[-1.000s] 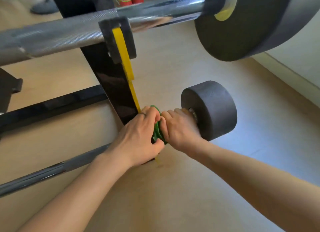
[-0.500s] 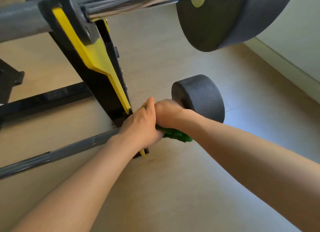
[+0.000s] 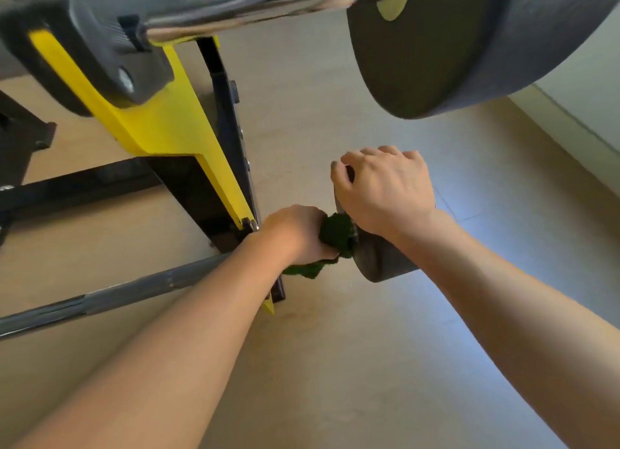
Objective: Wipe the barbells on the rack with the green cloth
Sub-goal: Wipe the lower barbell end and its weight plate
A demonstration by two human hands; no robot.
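The left hand [image 3: 295,233] has its grip closed tight round the green cloth [image 3: 337,233], which is bunched on the lower barbell [image 3: 117,297] just inside the small weight plate [image 3: 382,260]; a tail of cloth hangs below the hand. The right hand [image 3: 385,190] lies over the top of that small plate, its fingers curled down over the rim and its thumb on the plate's inner face, so its grip holds the plate itself. From the plate the grey bar runs away to the left, low above the floor [image 3: 335,364], passing the foot of the black and yellow rack [image 3: 174,123]. Above the small plate, high on the rack, a second barbell [image 3: 235,2] rests in a hook, its chrome sleeve carrying a large dark plate [image 3: 453,45]. To the right of the small plate the floor meets a pale wall [image 3: 590,106].
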